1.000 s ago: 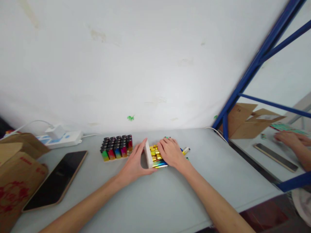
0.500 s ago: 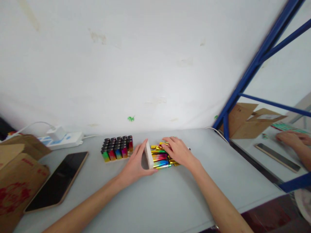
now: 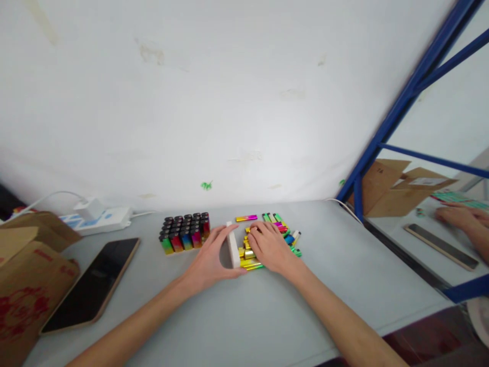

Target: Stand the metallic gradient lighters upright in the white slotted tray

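Observation:
My left hand [image 3: 208, 260] grips a narrow white tray [image 3: 233, 247] that stands on its side on the grey table. Several shiny metallic tubes in gold, green, pink and blue lie to the right of the tray, and one yellow and purple tube [image 3: 246, 218] rests apart behind them. Over the gold pieces, my right hand [image 3: 269, 244] is bent with its fingertips on them; what is under the palm is hidden. Left of my left hand, a block of black-topped colourful cylinders [image 3: 185, 233] stands upright in rows.
A dark phone [image 3: 91, 285] lies at the left beside a brown paper bag [image 3: 34, 285]. Behind them is a white power strip [image 3: 110, 219]. Blue metal framing [image 3: 397, 117] rises at the right; beyond it are cardboard boxes, another phone and another person's hands.
My right hand has shifted slightly left and toward the tray. The tubes by the tray have spread out to the right and back, and more of them show.

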Tool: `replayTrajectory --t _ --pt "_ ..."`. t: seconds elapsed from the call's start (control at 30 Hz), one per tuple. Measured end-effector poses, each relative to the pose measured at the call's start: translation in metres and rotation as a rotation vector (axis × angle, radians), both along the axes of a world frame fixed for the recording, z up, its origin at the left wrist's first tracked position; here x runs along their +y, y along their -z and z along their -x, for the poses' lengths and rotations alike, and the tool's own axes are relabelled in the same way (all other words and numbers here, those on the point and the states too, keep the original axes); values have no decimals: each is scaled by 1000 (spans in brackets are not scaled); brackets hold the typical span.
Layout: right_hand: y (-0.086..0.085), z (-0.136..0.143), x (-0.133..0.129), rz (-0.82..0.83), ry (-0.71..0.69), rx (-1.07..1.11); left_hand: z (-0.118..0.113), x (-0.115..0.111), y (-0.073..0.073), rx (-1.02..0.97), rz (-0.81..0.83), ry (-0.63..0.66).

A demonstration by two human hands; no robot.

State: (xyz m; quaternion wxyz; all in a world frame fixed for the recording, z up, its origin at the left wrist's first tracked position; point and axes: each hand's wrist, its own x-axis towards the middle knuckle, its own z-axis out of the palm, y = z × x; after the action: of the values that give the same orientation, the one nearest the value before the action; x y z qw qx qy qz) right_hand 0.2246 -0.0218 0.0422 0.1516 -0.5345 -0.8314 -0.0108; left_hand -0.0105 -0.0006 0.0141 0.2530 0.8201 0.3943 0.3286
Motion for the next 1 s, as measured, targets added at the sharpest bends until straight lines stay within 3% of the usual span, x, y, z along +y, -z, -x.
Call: replayTrajectory --t 0.3,0.47,0.6,0.7,0.77,0.87,1.0 --pt "10 17 -13 -121 -120 -28 -4 3 2 -45 16 32" --pt "9 12 -12 -90 -101 -60 13 2 -5 -49 4 -12" --pt "3 -4 1 -66 -100 101 29 -13 -18 -58 -7 -27" --pt "1 -12 21 -75 4 154 28 -17 -37 -124 28 -14" --pt "2 -14 34 -28 90 98 19 -6 -51 -218 98 14" --pt "4 -14 43 91 125 33 -8 29 -64 -402 203 45" --pt "5 -15 36 96 98 50 -52 87 -59 -518 417 -24"
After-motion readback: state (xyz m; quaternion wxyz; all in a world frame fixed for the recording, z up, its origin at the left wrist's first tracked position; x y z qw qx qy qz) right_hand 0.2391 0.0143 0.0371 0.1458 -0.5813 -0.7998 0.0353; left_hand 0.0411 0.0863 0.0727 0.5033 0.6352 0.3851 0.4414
